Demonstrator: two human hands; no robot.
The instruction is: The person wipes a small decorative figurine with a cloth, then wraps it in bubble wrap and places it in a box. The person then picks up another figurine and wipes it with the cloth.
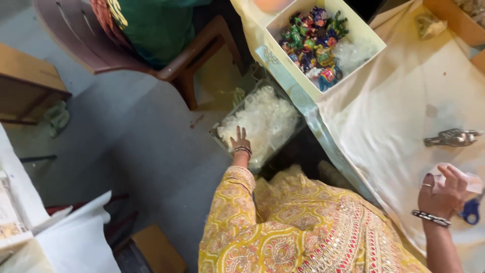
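- Holding a thin, pale, crumpled piece of plastic wrap at the lower right of the frame, the right hand curls its fingers loosely around it; I judge the wrap feather-light, limp and slippery, best pinched at an edge.
- Just beside that hand lies one blue-handled pair of scissors, partly hidden.
- Reaching down at centre frame, the left hand rests with fingers spread, grasping nothing, on a heap of clear plastic wraps inside one see-through container on the floor below the table edge. The wraps are too many and too tangled to count; they look soft and likely to cling together, so one would peel off best from the top.
- Farther right, one silvery metal tool lies on the cream tablecloth; probably rigid and heavier.
- At the top, one cream box holds many small colourful figurines, uncountable, likely fragile.
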